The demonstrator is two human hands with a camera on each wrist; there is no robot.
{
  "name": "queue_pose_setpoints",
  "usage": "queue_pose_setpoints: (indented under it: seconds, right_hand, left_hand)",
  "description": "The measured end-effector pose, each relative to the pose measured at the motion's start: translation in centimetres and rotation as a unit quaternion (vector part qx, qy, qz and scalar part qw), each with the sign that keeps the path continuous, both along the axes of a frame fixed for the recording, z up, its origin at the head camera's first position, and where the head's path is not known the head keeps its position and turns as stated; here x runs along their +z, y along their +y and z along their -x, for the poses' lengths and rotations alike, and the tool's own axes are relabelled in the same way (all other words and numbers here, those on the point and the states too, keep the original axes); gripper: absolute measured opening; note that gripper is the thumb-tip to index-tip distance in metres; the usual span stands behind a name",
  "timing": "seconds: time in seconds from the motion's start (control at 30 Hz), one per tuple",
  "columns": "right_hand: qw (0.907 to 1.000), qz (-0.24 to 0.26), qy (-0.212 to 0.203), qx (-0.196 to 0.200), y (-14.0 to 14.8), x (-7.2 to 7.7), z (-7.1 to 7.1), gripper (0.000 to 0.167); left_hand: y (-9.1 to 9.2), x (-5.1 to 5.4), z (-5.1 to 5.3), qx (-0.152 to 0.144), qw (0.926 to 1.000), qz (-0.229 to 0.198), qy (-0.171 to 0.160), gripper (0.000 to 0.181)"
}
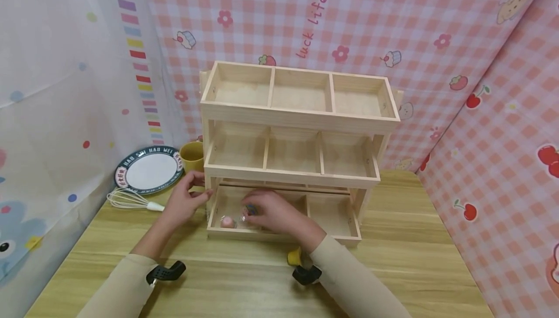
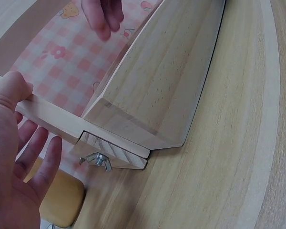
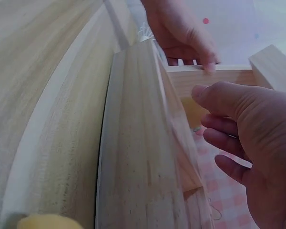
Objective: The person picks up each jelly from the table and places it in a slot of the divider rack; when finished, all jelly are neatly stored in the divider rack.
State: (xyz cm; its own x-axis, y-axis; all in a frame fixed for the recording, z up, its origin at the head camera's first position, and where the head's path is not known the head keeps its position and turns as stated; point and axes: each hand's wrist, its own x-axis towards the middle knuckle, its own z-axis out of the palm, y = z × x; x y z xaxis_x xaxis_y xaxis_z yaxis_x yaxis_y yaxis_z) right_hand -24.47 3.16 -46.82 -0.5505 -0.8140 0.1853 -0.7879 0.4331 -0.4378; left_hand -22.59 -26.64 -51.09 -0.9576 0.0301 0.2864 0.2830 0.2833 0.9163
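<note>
Shelf point(image 1: 291, 175) is holding pink item point(image 1: 227, 222) btm-L, yellow piece point(image 1: 294, 257) waiting on worktop point(image 1: 244, 284), L hand point(image 1: 185, 199) gripping post point(image 2: 57, 119), R hand point(image 1: 275, 212) fingers' hold unclear.

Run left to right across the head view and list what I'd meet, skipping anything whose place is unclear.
Plate → yellow mug → small pink object in the bottom tier of the wooden rack → right hand.

Head view's nice and evenly lit, just faint shadows on the pale wood-grain table point(image 1: 236, 279). Right wrist cam looks hazy, kinda soft, edges bowing.
</note>
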Motion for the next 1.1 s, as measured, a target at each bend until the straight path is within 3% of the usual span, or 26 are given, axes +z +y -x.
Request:
queue_pose_setpoints:
  seconds: [0.23, 0.67, 0.77, 1.0, 1.1]
  right_hand:
    - [0.9990, 0.036, -0.023, -0.016, 1.7, 0.0, -1.1, 0.040]
    - [0.9914, 0.130, 0.005, -0.014, 7.7, 0.3, -3.8, 0.034]
    - [0.9908, 0.133, -0.002, -0.023, 9.7, 0.3, -4.8, 0.033]
    - [0.9914, 0.105, -0.062, -0.047, 14.0, -0.5, -7.3, 0.036]
    - [0.9929, 0.100, -0.053, -0.038, 15.4, -1.1, -8.3, 0.038]
  left_hand:
    - [-0.1, 0.0, -0.2, 0.001, 1.0000, -0.002, 0.000, 0.037]
    - [-0.1, -0.2, 0.1, -0.002, 0.9999, -0.013, 0.010, 0.037]
    - [0.0, -0.2, 0.2, -0.005, 0.9998, -0.016, 0.010, 0.036]
    - [0.0, -0.2, 0.0, -0.004, 0.9998, -0.018, 0.005, 0.035]
    - [0.0, -0.2, 0.0, -0.005, 0.9999, -0.016, 0.004, 0.036]
